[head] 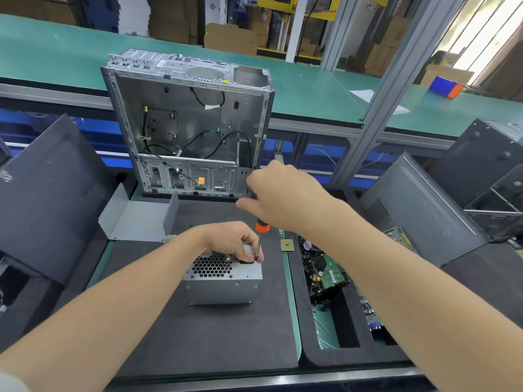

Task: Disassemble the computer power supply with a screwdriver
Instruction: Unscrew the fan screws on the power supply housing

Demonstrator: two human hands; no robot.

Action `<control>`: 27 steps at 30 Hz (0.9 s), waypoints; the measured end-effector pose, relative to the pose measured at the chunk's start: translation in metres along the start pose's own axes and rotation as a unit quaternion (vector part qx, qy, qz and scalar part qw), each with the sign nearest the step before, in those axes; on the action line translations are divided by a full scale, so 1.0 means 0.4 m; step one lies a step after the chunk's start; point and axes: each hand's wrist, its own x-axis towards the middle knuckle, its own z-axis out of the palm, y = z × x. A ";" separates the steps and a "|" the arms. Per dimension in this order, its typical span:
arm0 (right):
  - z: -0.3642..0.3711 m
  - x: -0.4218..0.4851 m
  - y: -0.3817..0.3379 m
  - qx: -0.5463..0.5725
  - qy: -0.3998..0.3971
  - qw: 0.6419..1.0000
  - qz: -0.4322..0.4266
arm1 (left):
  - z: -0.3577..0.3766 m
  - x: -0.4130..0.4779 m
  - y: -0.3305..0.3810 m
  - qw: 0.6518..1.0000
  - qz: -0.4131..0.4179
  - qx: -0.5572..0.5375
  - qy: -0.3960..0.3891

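The power supply (pixel 223 278), a grey metal box with a honeycomb grille on its top face, sits on a dark mat (pixel 198 335) just below the middle of the frame. The left hand (pixel 235 240) reaches in from the lower left and grips the box's upper right corner, fingers curled close together over the far edge, their tips right beside the screwdriver's shaft. The right hand (pixel 283 199), coming from the lower right, hangs above and right of the box with its fingers wrapped round the top of the screwdriver (pixel 261 230), thumb sticking out to the left. The tool has an orange and black handle and stands nearly upright, its tip down on the box's upper right corner, touching the left fingertips. Whether the tip sits in a screw cannot be told. Beyond the mat, in the upper middle, an open case (pixel 186 123) stands with loose black cables inside. A bent metal sheet (pixel 135 219) lies left of centre, between the case and the box. A small square chip (pixel 287 245) lies just right of the box. Further right, a tray (pixel 348 321) holds green circuit boards.
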 end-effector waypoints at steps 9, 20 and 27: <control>-0.027 -0.007 0.039 0.152 -0.042 0.985 -0.072 | -0.002 -0.004 -0.001 0.999 0.015 -0.031 -0.024; -0.033 -0.013 0.065 0.171 -0.013 0.984 -0.054 | -0.004 -0.004 0.007 0.999 0.004 -0.027 -0.021; -0.019 -0.013 0.056 0.178 -0.018 0.982 -0.052 | 0.003 0.004 0.009 1.000 -0.015 -0.010 0.009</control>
